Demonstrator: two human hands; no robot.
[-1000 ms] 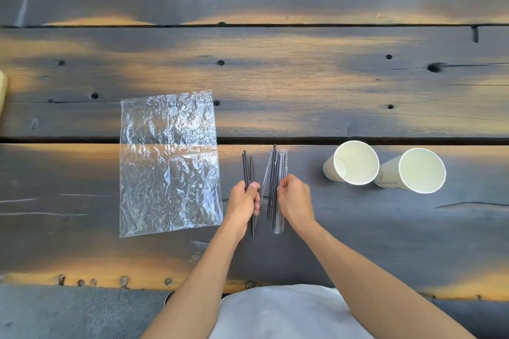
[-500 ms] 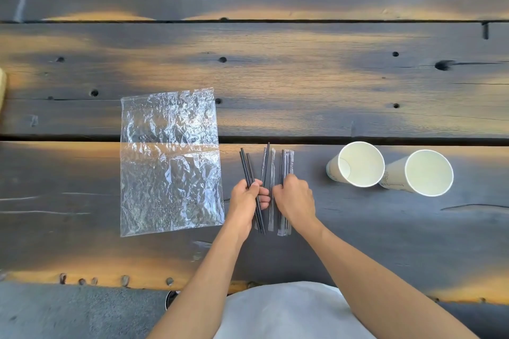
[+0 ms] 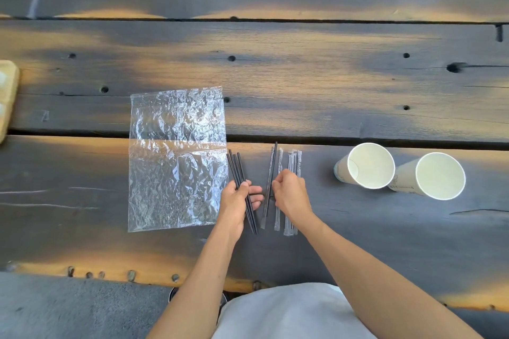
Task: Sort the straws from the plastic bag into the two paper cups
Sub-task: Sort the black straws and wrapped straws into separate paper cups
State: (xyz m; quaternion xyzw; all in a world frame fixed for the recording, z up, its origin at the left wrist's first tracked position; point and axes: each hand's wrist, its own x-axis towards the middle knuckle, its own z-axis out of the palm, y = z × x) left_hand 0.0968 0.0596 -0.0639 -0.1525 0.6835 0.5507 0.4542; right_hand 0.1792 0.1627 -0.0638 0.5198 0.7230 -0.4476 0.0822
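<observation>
— Hands first, please: what is each one doing?

— Left hand (image 3: 237, 201) is curled around a small bundle of bare black straws (image 3: 239, 173), thumb and fingers closed on their lower half. The bundle fans out toward eleven o'clock from the hand, and its lower ends poke out toward five o'clock. Right hand (image 3: 287, 194) is loosely closed, its fingertips pinching a single black straw (image 3: 272, 170) that points toward twelve o'clock; whether that straw is partly inside a clear wrapper I cannot tell.

— Where are the other straws?

— Wrapped straws (image 3: 293, 165) in clear sleeves lie flat on the dark wooden table (image 3: 303, 77), side by side, just beside and partly under the right hand, running from twelve to six o'clock.

— And the bag?

— Plastic bag (image 3: 176, 159), clear and crinkled, lies flat at nine o'clock from the left hand. Its right edge is touching or nearly touching the tops of the black straws.

— The cups?

— Two white paper cups stand at three o'clock from the right hand, well apart from it. Nearer cup (image 3: 366, 165) and farther cup (image 3: 435, 175) are next to each other, possibly touching. Both look empty inside.

— Anything else?

— Pale tan object (image 3: 7, 96) is cut off at the frame's nine o'clock edge.
</observation>
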